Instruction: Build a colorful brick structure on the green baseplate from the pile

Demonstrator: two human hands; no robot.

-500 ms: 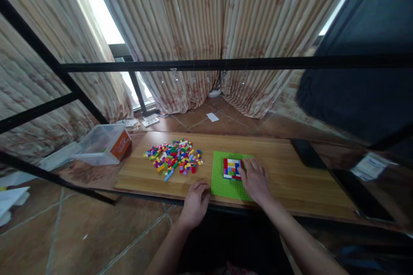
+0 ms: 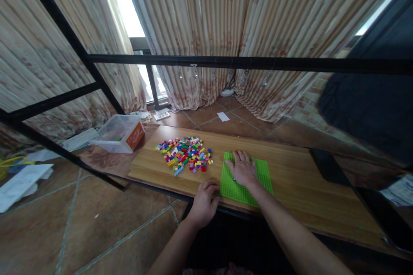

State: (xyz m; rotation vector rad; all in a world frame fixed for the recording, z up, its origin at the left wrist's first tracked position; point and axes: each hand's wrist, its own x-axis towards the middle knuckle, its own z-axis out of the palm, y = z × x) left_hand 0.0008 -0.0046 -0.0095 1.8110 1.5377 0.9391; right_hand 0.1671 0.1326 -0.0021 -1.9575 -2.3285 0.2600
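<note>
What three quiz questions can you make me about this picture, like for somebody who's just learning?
1. Pick one. The right hand is spread over the:
A. green studded baseplate
B. patterned curtains
C. white paper on the floor

2. True or false? The pile of toy building bricks lies on the green studded baseplate.

3. Fill in the colour: the clear plastic bin has a panel coloured ____.

Key:
1. A
2. False; the pile lies on the wooden tabletop, left of the baseplate.
3. Orange
</note>
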